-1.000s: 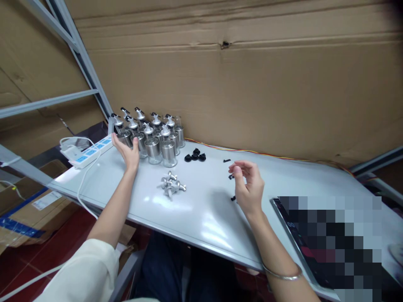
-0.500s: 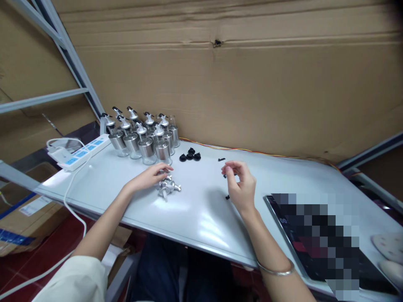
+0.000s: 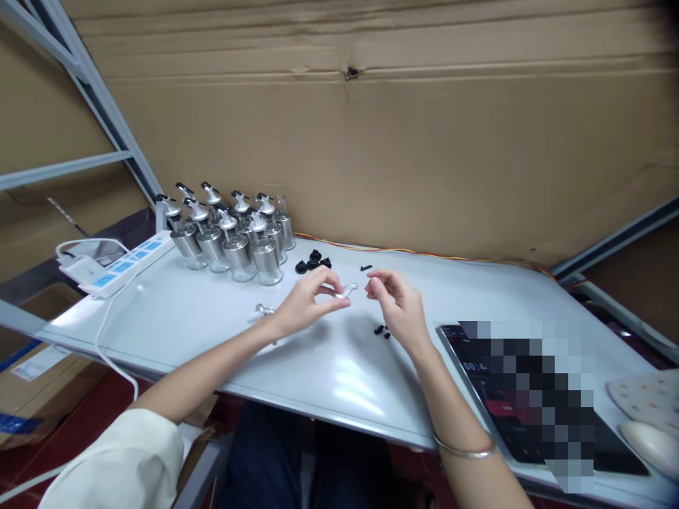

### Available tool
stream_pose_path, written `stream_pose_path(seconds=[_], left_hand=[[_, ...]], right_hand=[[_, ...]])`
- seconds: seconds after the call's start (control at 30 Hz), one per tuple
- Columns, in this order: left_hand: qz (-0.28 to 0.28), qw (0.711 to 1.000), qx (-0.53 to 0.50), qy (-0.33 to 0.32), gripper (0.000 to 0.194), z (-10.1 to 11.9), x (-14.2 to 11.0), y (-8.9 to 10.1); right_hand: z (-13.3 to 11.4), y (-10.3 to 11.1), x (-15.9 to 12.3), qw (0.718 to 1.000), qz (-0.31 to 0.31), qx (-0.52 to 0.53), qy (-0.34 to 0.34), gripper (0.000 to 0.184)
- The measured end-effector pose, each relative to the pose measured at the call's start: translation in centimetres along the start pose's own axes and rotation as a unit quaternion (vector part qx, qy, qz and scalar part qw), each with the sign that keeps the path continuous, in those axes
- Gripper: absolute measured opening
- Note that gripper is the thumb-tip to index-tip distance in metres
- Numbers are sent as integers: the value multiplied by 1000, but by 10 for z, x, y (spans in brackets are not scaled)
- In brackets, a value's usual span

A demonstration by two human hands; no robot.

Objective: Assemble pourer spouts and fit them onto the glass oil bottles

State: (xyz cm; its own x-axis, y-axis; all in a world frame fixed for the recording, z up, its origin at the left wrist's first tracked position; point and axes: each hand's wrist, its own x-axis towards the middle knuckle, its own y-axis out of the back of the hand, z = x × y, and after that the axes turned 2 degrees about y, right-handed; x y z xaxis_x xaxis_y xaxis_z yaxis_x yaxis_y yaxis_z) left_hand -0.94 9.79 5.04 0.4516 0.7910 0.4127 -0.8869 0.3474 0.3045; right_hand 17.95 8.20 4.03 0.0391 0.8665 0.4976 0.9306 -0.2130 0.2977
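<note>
Two bare hands worked above a pale, glossy table (image 3: 329, 385). Taking the gap between them as the centre of a clock face, with twelve at the far edge, the left hand (image 3: 305, 300) came in from nine o'clock. It held a small silver spout (image 3: 348, 290) in a narrow pinch between thumb and fingers, its thin end turned toward three, just short of the other hand.

The right hand (image 3: 400, 307) stood at three o'clock, its fingers curled and thumb close to them; whether anything lay within that grip could not be told. A metal bracelet (image 3: 464, 452) circled its wrist.

More silver parts (image 3: 265, 311) lay between eight and nine, partly hidden by the left arm. At ten, farther out, stood a cluster of glass bottles (image 3: 238, 256) with steel bands, most topped with silver and black pourers. Black caps (image 3: 315, 261) sat together nearer the centre, between ten and eleven. A thin black piece (image 3: 366, 268) lay at twelve, and small black bits (image 3: 378, 330) at five, near the right hand. A tablet (image 3: 477, 385) rested at four, and a white power strip (image 3: 132, 267) lay well out between nine and ten.
</note>
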Motion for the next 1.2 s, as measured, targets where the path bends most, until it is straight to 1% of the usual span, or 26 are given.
stream_pose_path(seconds=[0.07, 0.13, 0.2, 0.33, 0.4, 0.47, 0.53, 0.6, 0.7, 0.8, 0.9, 0.97, 1.03, 1.1, 1.2], left_hand=[[3, 1000, 7, -31, 18, -2, -1, -17], [12, 998, 34, -51, 18, -6, -5, -27], [22, 995, 64, -69, 16, -11, -10, -29], [28, 986, 106, -128, 13, -17, -17, -23], [32, 983, 119, -138, 12, -18, -17, -19], [34, 984, 121, -126, 12, -18, -17, -18], [20, 988, 109, -107, 12, -17, -17, -19], [-8, 991, 98, -91, 16, -17, -18, -20], [-45, 990, 113, -73, 23, -19, -20, -23], [-84, 988, 122, -49, 22, -21, -22, -24], [-136, 984, 109, -31, 23, -22, -22, -23], [-153, 982, 105, -25, 26, -23, -23, -23], [-154, 982, 107, -21, 27, -23, -23, -23], [-151, 980, 127, -21, 27, -22, -23, -24], [-171, 964, 197, -45, 26, -22, -23, -25]], right_hand=[[2, 3, 2, 995, -89, 25, -32, 19], [1, 5, 3, 988, -141, 46, -52, 17], [-2, 6, 2, 982, -162, 70, -62, 14], [-10, 6, 0, 973, -190, 115, -69, 14], [-11, 5, -1, 969, -192, 131, -83, 18], [-10, 3, -2, 965, -188, 150, -107, 22], [-9, 1, -3, 960, -187, 169, -121, 23], [-8, 1, -3, 958, -191, 175, -119, 22], [-8, 2, -2, 966, -181, 154, -101, 19], [-8, 4, -1, 973, -172, 129, -87, 19], [-9, 4, -1, 971, -190, 111, -88, 21], [-10, 5, -1, 969, -204, 104, -93, 22], [-10, 7, -1, 970, -207, 86, -95, 23], [-9, 10, 1, 976, -192, 47, -87, 24], [-1, 16, 3, 984, -156, -61, -59, 24]])
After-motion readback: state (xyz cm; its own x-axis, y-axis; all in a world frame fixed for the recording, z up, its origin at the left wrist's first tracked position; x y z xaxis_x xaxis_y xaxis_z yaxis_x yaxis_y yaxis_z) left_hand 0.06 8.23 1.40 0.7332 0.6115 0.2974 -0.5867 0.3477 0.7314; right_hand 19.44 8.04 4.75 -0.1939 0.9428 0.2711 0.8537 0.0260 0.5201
